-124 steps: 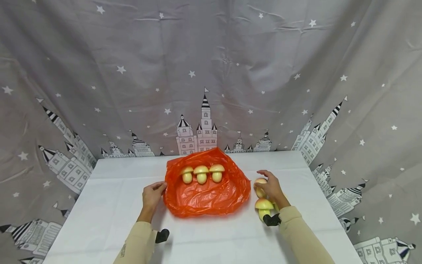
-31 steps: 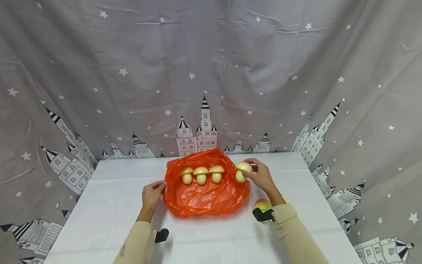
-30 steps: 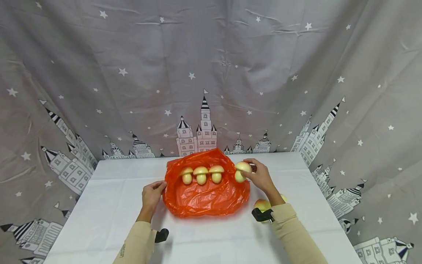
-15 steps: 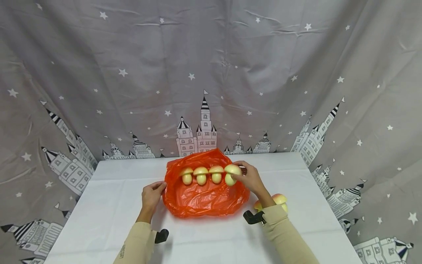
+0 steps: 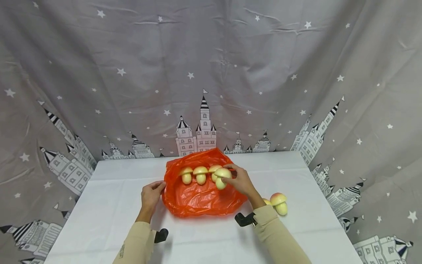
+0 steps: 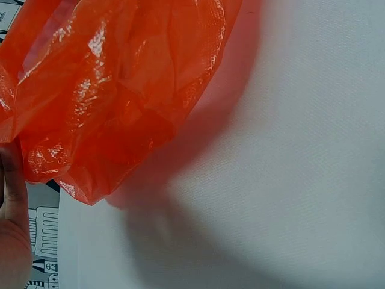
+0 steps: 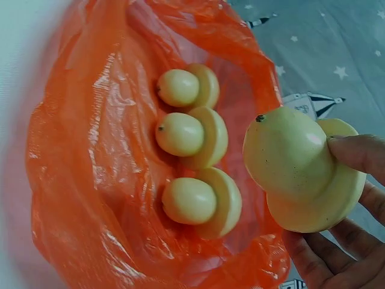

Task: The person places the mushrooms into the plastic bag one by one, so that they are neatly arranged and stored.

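Observation:
A red plastic bag [image 5: 204,205] lies spread on the table with its mouth wide. Its left edge is pinched by my left hand [image 5: 151,196]; the left wrist view shows only some fingers [image 6: 17,192] against the crumpled plastic [image 6: 120,102]. My right hand [image 5: 243,183] holds a pale yellow toy mushroom [image 5: 221,177] over the bag's right half, thumb on one side and fingers on the other. Inside the bag, three similar mushrooms lie in a row: one at left [image 5: 186,176], one in the middle [image 5: 200,175], and one at right [image 5: 213,169], partly hidden behind the held mushroom.
To the right of the bag, a mushroom with a reddish cap [image 5: 279,204] lies on the white table [image 5: 211,242]. Another mushroom [image 5: 267,201] beside it is mostly covered by the right wrist. A grey curtain [image 5: 138,95] printed with castles and stars hangs behind the table.
My right hand took a mushroom from the right of the bag and has carried it leftward over the bag, close to the row. The left hand has stayed at the bag's edge.

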Demonstrator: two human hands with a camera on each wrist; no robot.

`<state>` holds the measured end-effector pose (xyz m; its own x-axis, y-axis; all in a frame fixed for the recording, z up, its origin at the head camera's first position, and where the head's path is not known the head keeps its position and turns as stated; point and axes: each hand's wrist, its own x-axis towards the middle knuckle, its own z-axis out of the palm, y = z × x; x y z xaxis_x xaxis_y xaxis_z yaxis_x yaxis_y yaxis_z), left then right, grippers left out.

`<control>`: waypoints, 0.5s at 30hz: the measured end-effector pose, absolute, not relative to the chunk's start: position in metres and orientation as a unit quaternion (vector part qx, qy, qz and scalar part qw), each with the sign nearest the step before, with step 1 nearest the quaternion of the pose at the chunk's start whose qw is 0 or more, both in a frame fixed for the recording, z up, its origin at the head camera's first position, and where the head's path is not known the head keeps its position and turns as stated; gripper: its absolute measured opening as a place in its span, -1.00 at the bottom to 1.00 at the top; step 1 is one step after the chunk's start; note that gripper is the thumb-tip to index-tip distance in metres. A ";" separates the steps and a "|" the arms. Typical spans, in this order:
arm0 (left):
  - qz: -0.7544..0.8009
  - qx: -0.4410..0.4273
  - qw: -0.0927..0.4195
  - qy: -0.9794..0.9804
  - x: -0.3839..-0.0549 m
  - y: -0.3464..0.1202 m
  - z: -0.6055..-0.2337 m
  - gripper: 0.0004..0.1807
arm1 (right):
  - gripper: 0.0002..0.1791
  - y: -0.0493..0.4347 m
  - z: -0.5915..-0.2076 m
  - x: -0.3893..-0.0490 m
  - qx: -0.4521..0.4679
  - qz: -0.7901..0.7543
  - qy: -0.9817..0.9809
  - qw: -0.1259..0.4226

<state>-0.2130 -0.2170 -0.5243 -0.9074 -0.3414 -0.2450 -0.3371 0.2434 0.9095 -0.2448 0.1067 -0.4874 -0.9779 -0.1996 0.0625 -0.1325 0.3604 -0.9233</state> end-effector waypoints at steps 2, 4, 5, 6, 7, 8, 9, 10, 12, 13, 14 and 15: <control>-0.577 0.214 0.004 -0.788 -0.213 -0.217 -0.525 -0.57 | -0.54 0.104 -0.489 -0.245 -0.105 -0.555 0.825 0.034; -0.576 0.213 0.005 -0.789 -0.213 -0.217 -0.525 -0.57 | -0.53 0.101 -0.491 -0.246 -0.110 -0.550 0.827 0.036; -0.574 0.214 0.006 -0.790 -0.213 -0.217 -0.525 -0.58 | -0.52 0.099 -0.491 -0.246 -0.113 -0.549 0.828 0.038; -0.573 0.215 0.007 -0.791 -0.213 -0.217 -0.526 -0.58 | -0.51 0.097 -0.491 -0.247 -0.115 -0.548 0.828 0.040; -0.573 0.216 0.007 -0.791 -0.212 -0.217 -0.526 -0.59 | -0.51 0.095 -0.492 -0.247 -0.116 -0.546 0.828 0.044; -0.572 0.217 0.006 -0.791 -0.212 -0.217 -0.526 -0.58 | -0.51 0.093 -0.492 -0.248 -0.114 -0.544 0.830 0.049; -0.571 0.219 0.005 -0.791 -0.212 -0.217 -0.525 -0.59 | -0.51 0.090 -0.492 -0.248 -0.112 -0.542 0.831 0.053; -0.573 0.220 0.005 -0.790 -0.212 -0.217 -0.524 -0.59 | -0.51 0.088 -0.492 -0.249 -0.111 -0.541 0.832 0.056; -0.575 0.221 0.004 -0.788 -0.213 -0.216 -0.523 -0.58 | -0.51 0.084 -0.492 -0.249 -0.109 -0.539 0.833 0.061; -0.576 0.221 0.003 -0.787 -0.213 -0.216 -0.523 -0.58 | -0.52 0.082 -0.492 -0.249 -0.108 -0.540 0.832 0.064; -0.577 0.221 0.003 -0.787 -0.213 -0.216 -0.522 -0.58 | -0.52 0.080 -0.492 -0.249 -0.108 -0.540 0.832 0.067; -0.577 0.221 0.003 -0.786 -0.214 -0.216 -0.522 -0.58 | -0.53 0.078 -0.493 -0.249 -0.109 -0.541 0.831 0.070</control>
<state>-0.2135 -0.2159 -0.5220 -0.9022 -0.3514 -0.2500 -0.3438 0.2362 0.9088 -0.2494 0.0784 -0.4927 -0.9666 -0.2565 0.0013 -0.1047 0.3900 -0.9148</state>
